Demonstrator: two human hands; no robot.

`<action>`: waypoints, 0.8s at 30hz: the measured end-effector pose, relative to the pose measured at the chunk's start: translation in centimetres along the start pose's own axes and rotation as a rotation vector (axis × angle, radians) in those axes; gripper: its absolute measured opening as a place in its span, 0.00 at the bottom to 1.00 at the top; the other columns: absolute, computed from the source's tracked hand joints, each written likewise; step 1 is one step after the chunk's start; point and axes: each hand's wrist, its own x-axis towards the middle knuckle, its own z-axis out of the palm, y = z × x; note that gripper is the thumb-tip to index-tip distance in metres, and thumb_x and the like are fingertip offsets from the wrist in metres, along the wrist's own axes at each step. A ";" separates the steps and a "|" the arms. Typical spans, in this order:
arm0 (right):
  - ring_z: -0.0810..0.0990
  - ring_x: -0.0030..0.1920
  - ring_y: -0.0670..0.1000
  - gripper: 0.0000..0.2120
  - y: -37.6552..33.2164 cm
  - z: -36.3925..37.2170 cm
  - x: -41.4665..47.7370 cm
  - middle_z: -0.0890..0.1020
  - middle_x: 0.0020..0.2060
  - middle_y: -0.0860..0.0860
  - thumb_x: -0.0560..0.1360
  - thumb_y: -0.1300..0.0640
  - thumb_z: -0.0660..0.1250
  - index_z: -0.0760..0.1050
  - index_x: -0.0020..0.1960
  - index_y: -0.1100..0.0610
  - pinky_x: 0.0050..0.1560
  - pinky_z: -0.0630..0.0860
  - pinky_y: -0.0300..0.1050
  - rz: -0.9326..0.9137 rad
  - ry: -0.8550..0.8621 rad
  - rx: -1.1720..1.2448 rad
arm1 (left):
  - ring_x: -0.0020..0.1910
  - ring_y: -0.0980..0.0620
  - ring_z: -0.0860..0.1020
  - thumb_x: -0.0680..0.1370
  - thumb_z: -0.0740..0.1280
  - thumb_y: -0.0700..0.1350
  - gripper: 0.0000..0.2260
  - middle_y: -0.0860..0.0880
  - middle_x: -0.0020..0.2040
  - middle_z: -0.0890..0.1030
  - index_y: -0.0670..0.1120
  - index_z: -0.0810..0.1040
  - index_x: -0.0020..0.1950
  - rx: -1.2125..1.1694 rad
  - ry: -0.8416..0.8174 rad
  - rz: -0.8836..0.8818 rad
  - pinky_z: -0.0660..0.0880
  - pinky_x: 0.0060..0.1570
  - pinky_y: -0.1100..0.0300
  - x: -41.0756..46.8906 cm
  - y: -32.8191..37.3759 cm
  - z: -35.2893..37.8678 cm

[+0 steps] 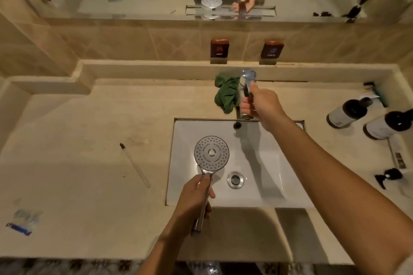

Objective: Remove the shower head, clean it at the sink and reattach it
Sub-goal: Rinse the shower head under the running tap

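A chrome shower head (211,152) with a round perforated face points up over the left part of the white rectangular sink (268,187). My left hand (196,196) grips its handle near the sink's front edge. My right hand (260,101) reaches to the back of the sink and is closed around the chrome faucet (247,78). No water is visible. A crumpled green cloth (226,94) lies on the counter just left of the faucet.
A toothbrush (135,165) and a small blue-and-clear packet (22,222) lie on the beige counter at left. Two dark-capped white bottles (348,113) (391,124) lie at right, with a dark pump top (390,176). Hot (219,49) and cold (272,50) labels hang on the tiled wall below the mirror.
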 end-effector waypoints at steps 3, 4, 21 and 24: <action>0.77 0.32 0.50 0.19 -0.6 0.8 1.8 0.81 0.37 0.55 0.85 0.44 0.60 0.77 0.54 0.60 0.37 0.78 0.44 0.023 0.020 -0.113 | 0.23 0.53 0.77 0.86 0.60 0.57 0.18 0.53 0.27 0.79 0.48 0.78 0.42 0.012 0.029 0.021 0.74 0.25 0.61 0.5 0.5 1.8; 0.77 0.32 0.49 0.19 -0.7 1.0 2.3 0.82 0.40 0.55 0.85 0.44 0.59 0.77 0.56 0.60 0.34 0.76 0.42 0.032 0.036 -0.151 | 0.23 0.54 0.77 0.86 0.60 0.57 0.17 0.53 0.27 0.78 0.50 0.78 0.44 0.011 0.038 0.028 0.74 0.25 0.62 0.6 0.5 2.2; 0.69 0.35 0.48 0.17 -2.5 2.2 4.7 0.73 0.38 0.52 0.84 0.49 0.59 0.75 0.67 0.57 0.30 0.67 0.42 0.191 0.104 -0.167 | 0.23 0.53 0.76 0.86 0.61 0.53 0.10 0.54 0.34 0.81 0.50 0.79 0.54 0.040 0.002 0.038 0.72 0.24 0.62 3.0 -0.5 3.8; 0.68 0.34 0.48 0.15 -2.7 2.2 5.0 0.72 0.38 0.52 0.84 0.50 0.58 0.75 0.64 0.57 0.27 0.66 0.41 0.201 0.099 -0.177 | 0.25 0.54 0.77 0.86 0.61 0.53 0.11 0.53 0.34 0.81 0.48 0.78 0.54 0.069 -0.020 0.033 0.73 0.24 0.62 3.7 0.0 4.1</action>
